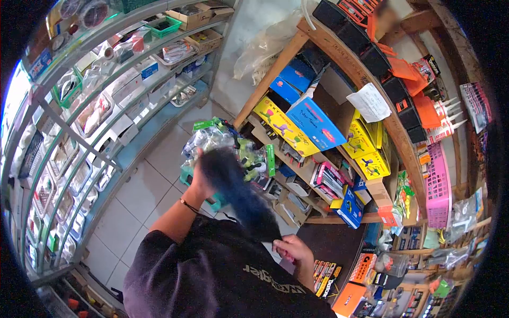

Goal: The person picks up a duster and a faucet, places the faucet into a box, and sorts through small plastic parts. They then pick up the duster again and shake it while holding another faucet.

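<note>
A dark, blue-black feather duster (241, 188), blurred by motion, slants across the middle of the view in front of my body. My right hand (293, 251) is closed at its lower end, by my shirt. At the upper end, my left hand (198, 183) is right beside the dark feathers, its fingers partly hidden and smeared. Just beyond are clear plastic packs with green header cards (270, 159), piled over a teal plastic container (186, 175).
Metal shelves (119, 153) with trays and bagged goods line the left. Blue and yellow boxes (313, 124) fill a wooden shelf (275, 79) on the right. A pink basket (438, 185) stands farther right. White floor tiles (130, 196) lie between the shelves.
</note>
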Demonstrator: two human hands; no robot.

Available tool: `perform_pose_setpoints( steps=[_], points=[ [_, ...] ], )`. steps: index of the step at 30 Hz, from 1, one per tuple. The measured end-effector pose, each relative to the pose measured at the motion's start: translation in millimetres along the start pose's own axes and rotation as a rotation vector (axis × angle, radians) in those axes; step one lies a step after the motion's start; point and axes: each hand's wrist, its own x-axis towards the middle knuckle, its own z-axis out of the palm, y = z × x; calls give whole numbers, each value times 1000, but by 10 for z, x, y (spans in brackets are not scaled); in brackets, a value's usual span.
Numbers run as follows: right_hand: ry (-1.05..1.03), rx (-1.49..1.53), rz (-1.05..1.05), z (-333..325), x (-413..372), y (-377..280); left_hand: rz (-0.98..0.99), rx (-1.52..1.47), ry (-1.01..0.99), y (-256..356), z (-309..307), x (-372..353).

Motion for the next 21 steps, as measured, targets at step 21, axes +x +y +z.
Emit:
perform_pose_setpoints(
  steps=[21],
  points=[
    [-26,205,-140,-1145,-967,1201,-10,18,-14,-2013,486,-85]
  ],
)
